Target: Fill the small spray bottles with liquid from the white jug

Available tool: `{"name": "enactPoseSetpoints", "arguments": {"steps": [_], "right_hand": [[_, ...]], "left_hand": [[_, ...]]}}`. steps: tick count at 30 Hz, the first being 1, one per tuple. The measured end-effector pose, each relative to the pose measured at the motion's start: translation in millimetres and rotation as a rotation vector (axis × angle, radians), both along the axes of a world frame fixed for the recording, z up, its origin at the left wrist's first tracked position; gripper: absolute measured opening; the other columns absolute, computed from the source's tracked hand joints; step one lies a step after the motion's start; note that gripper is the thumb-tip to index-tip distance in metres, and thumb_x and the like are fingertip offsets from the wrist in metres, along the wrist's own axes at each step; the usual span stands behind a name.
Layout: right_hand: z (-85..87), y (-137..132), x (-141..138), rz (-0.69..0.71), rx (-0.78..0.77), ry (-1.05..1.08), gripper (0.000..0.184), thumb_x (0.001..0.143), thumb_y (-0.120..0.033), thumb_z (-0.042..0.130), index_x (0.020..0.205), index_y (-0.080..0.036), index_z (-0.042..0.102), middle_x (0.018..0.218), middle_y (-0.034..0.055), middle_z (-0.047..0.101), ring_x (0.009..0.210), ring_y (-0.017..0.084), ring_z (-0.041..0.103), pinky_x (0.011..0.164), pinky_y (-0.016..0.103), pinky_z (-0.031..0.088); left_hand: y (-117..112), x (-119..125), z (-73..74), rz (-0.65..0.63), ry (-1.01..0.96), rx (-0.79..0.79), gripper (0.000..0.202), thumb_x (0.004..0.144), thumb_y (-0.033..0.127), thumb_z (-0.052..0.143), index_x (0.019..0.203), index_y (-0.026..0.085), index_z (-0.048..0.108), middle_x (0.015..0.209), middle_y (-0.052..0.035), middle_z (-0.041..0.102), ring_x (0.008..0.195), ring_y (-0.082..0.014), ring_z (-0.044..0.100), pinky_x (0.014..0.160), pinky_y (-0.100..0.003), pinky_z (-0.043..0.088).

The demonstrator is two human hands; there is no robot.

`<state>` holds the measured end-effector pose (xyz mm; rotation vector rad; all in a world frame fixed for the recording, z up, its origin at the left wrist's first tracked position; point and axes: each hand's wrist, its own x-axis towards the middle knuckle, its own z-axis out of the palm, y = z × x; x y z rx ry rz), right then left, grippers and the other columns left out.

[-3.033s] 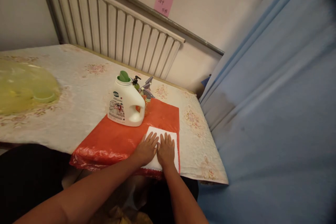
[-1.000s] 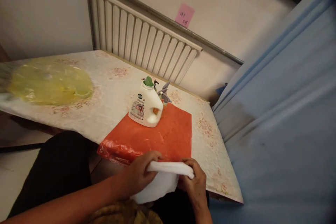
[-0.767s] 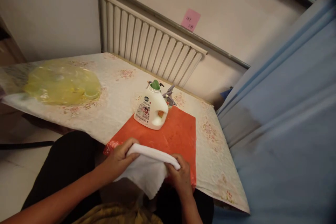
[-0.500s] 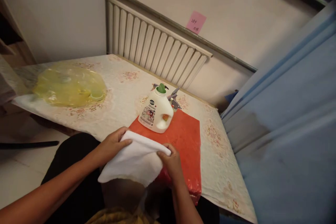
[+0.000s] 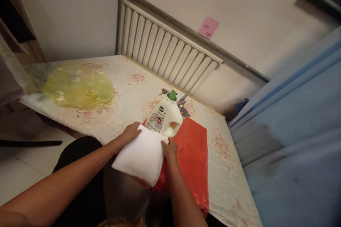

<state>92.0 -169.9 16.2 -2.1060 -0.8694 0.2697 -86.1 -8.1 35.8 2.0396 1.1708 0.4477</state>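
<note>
A white cloth [image 5: 141, 154] is stretched between my two hands by its far corners. My left hand [image 5: 130, 133] is closed on the far left corner, and my right hand [image 5: 169, 148] pinches the far right one. The cloth's near edge hangs over the front of a red plastic-covered block [image 5: 193, 156]. Just beyond the cloth stands an upright white jug [image 5: 162, 113] with a printed label and a green spout [image 5: 172, 95] at its mouth; the cloth hides its lower edge. Whether the cloth touches the jug I cannot tell.
Behind the jug lie grey trigger spray heads [image 5: 183, 108]. A yellow plastic bag [image 5: 77, 85] with a pale green ring [image 5: 103, 97] rests on the left of the flowered tablecloth [image 5: 125, 113]. A radiator [image 5: 165, 46] lines the wall; a blue curtain [image 5: 290, 142] hangs at right.
Both hands have moved forward toward the jug with the cloth, which is now spread flatter and covers the jug's lower edge. The whole view has shifted slightly.
</note>
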Motion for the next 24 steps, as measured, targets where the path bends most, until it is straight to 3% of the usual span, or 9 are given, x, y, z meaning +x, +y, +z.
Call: {"name": "enactPoseSetpoints", "arguments": {"steps": [3, 6, 9, 11, 14, 17, 24], "right_hand": [[3.9, -9, -13, -0.046, 0.004, -0.104, 0.028, 0.077, -0.021, 0.056, 0.101, -0.014, 0.067, 0.099, 0.0144, 0.070, 0.095, 0.030, 0.064, 0.088, 0.039, 0.048], [5.0, -16, -33, -0.041, 0.023, -0.319, 0.034, 0.084, -0.018, 0.048, 0.114, -0.014, 0.063, 0.113, 0.0175, 0.063, 0.111, 0.031, 0.056, 0.099, 0.043, 0.043], [-1.9, -20, -46, 0.119, -0.021, -0.491, 0.033, 0.084, -0.015, 0.049, 0.113, -0.017, 0.065, 0.110, 0.0139, 0.063, 0.108, 0.030, 0.055, 0.098, 0.041, 0.044], [-7.3, -21, -46, 0.217, -0.026, -0.458, 0.029, 0.080, -0.014, 0.052, 0.105, -0.019, 0.068, 0.105, 0.0116, 0.066, 0.104, 0.028, 0.058, 0.097, 0.040, 0.045], [-6.9, -25, -28, 0.156, 0.057, -0.287, 0.024, 0.076, -0.015, 0.054, 0.093, -0.019, 0.071, 0.094, 0.0091, 0.071, 0.093, 0.025, 0.064, 0.089, 0.036, 0.049], [7.6, -28, 6, 0.022, 0.116, -0.200, 0.024, 0.079, -0.020, 0.049, 0.087, -0.018, 0.071, 0.080, 0.0061, 0.072, 0.074, 0.022, 0.066, 0.073, 0.032, 0.050], [54.7, -4, 86, -0.131, 0.192, -0.155, 0.036, 0.075, -0.037, 0.059, 0.099, -0.012, 0.070, 0.091, 0.0115, 0.075, 0.082, 0.023, 0.069, 0.076, 0.031, 0.051]], "left_hand": [[-17, -1, -3.9, 0.001, 0.013, 0.128, 0.036, 0.083, 0.016, 0.052, 0.118, 0.013, 0.059, 0.128, -0.0147, 0.061, 0.126, -0.0291, 0.051, 0.108, -0.040, 0.038], [-39, 2, -8.9, -0.140, 0.041, 0.367, 0.033, 0.085, 0.014, 0.051, 0.117, 0.015, 0.059, 0.128, -0.0150, 0.059, 0.125, -0.0301, 0.048, 0.109, -0.043, 0.037], [-56, 9, -17.2, -0.237, 0.107, 0.467, 0.026, 0.086, 0.016, 0.053, 0.111, 0.017, 0.061, 0.124, -0.0146, 0.060, 0.120, -0.0304, 0.051, 0.104, -0.045, 0.041], [-62, 11, -24.3, -0.241, 0.160, 0.495, 0.022, 0.087, 0.017, 0.054, 0.107, 0.018, 0.063, 0.123, -0.0148, 0.061, 0.119, -0.0312, 0.052, 0.103, -0.046, 0.041], [-65, 10, -35.1, -0.244, 0.162, 0.592, 0.022, 0.092, 0.019, 0.050, 0.109, 0.018, 0.063, 0.126, -0.0158, 0.061, 0.123, -0.0320, 0.051, 0.106, -0.048, 0.039], [-65, 6, -43.2, -0.236, 0.145, 0.658, 0.026, 0.093, 0.019, 0.046, 0.113, 0.017, 0.063, 0.128, -0.0163, 0.061, 0.123, -0.0316, 0.052, 0.108, -0.047, 0.039], [-63, 6, -53.7, -0.203, 0.096, 0.686, 0.028, 0.092, 0.017, 0.047, 0.114, 0.018, 0.064, 0.129, -0.0148, 0.063, 0.124, -0.0301, 0.054, 0.110, -0.046, 0.040]]}}
